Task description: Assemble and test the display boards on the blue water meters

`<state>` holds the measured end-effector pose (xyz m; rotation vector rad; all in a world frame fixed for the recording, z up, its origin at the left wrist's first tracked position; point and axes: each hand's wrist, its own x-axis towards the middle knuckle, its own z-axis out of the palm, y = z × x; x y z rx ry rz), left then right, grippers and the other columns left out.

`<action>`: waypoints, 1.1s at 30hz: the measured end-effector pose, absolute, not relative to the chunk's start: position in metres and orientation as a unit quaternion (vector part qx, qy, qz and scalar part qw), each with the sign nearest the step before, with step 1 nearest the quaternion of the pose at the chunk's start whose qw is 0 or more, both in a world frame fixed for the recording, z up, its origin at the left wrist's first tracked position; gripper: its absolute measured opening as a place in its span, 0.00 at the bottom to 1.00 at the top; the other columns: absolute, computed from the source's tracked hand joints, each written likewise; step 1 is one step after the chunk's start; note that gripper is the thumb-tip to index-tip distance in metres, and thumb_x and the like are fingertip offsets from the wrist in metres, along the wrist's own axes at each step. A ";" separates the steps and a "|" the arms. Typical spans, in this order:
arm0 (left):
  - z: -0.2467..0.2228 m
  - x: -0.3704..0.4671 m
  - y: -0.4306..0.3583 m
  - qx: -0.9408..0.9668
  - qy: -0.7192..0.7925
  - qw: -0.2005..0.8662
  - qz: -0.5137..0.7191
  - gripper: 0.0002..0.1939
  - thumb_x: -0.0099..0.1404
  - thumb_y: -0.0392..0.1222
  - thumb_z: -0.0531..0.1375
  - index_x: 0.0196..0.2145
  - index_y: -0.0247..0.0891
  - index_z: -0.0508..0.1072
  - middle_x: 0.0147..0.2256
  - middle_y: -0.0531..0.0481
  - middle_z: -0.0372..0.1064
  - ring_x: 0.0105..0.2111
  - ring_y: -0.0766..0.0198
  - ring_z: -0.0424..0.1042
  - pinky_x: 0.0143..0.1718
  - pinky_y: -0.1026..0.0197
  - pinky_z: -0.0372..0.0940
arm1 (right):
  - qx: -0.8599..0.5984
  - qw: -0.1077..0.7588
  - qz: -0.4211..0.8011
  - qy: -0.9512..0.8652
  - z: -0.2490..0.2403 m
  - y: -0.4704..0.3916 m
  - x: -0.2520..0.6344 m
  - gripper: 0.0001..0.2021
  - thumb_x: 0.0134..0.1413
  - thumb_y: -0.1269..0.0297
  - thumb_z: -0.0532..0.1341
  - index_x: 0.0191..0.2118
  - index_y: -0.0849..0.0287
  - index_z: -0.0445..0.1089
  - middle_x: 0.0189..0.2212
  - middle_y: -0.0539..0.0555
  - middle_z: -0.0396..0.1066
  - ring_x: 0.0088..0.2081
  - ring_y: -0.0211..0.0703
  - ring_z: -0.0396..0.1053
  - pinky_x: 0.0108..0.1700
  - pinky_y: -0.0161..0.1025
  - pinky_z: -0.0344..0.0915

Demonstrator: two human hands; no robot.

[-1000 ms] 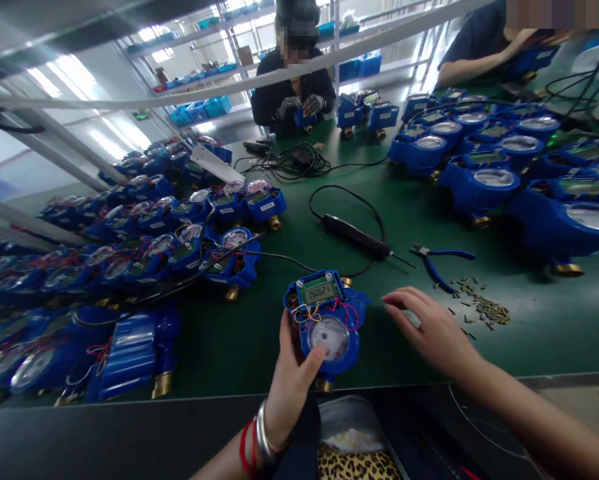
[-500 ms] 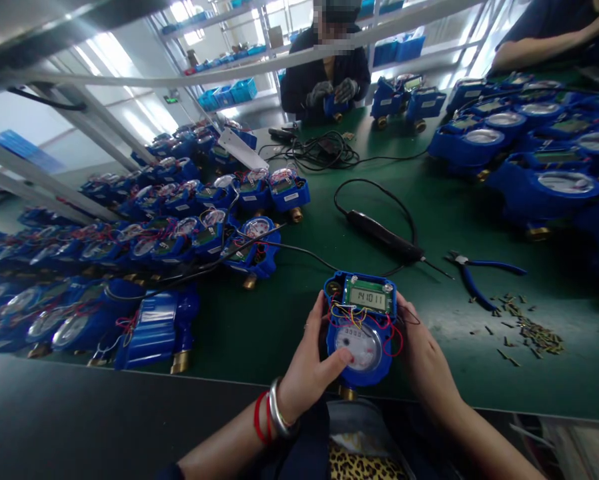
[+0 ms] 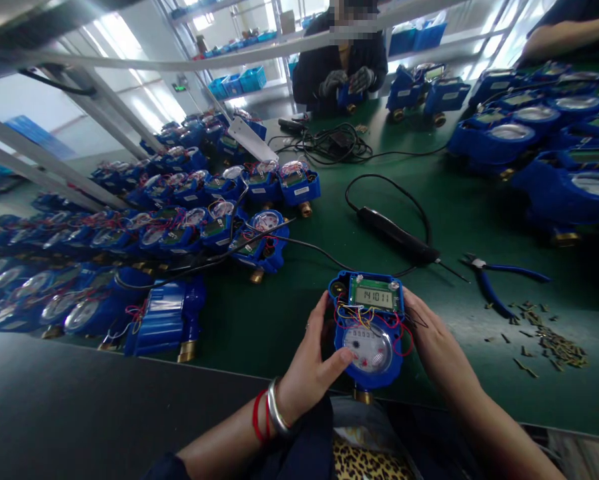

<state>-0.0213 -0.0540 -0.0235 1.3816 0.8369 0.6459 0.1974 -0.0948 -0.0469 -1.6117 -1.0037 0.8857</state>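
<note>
The blue meter (image 3: 369, 373) is sitting between both hands at the near edge of the green table (image 3: 299, 320), its display (image 3: 374, 297) facing up and its round dial (image 3: 367, 348) lying nearer the body. The left hand (image 3: 304, 373) is gripping the left side, fingers curling around the casing and thumb pressing over the dial. The right hand (image 3: 437, 340) is partly closing against the right side, fingertips hidden behind the housing.

The casing is looking stiff and hard, probably smooth enough to slip a little, and the brass fitting (image 3: 363, 397) at the near end is likely adding weight there. The thin coloured wires (image 3: 364, 317) between display and dial are seeming the most fragile part, with some looping out past the right edge, so the outer side walls are offering the safest hold, with fingers keeping off the open circuit board.

Beyond it, a black screwdriver (image 3: 397, 235) is lying with its cord coiling behind. To the right, blue-handled pliers (image 3: 497, 290) are resting open beside scattered screws (image 3: 562, 348). Rows of similar meters (image 3: 169, 237) are filling the left side, and more (image 3: 494, 143) are standing far right.
</note>
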 end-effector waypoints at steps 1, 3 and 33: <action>-0.023 -0.023 -0.051 0.603 0.368 0.646 0.288 0.45 0.64 0.59 0.60 0.69 0.40 0.43 0.68 0.38 0.45 0.66 0.46 0.54 0.66 0.47 0.54 | -0.663 0.507 0.384 -0.395 -0.047 -0.096 0.200 0.22 0.65 0.47 0.52 0.58 0.47 0.68 0.58 0.51 0.68 0.61 0.49 0.64 0.65 0.52 0.59; -0.023 -0.025 -0.045 0.601 0.375 0.640 0.299 0.41 0.65 0.58 0.60 0.67 0.42 0.49 0.67 0.38 0.49 0.64 0.46 0.58 0.64 0.46 0.57 | -0.652 0.516 0.411 -0.374 -0.045 -0.098 0.207 0.22 0.64 0.47 0.53 0.59 0.47 0.66 0.59 0.51 0.67 0.59 0.49 0.66 0.64 0.52 0.60; 0.008 -0.020 0.009 0.690 0.397 0.495 0.348 0.10 0.68 0.41 0.58 0.44 0.38 0.75 0.56 0.43 0.66 0.55 0.56 0.68 0.58 0.52 0.63 | -0.680 0.413 0.285 -0.534 -0.008 -0.099 0.233 0.24 0.61 0.45 0.56 0.60 0.46 0.66 0.60 0.53 0.65 0.58 0.54 0.65 0.62 0.57 0.61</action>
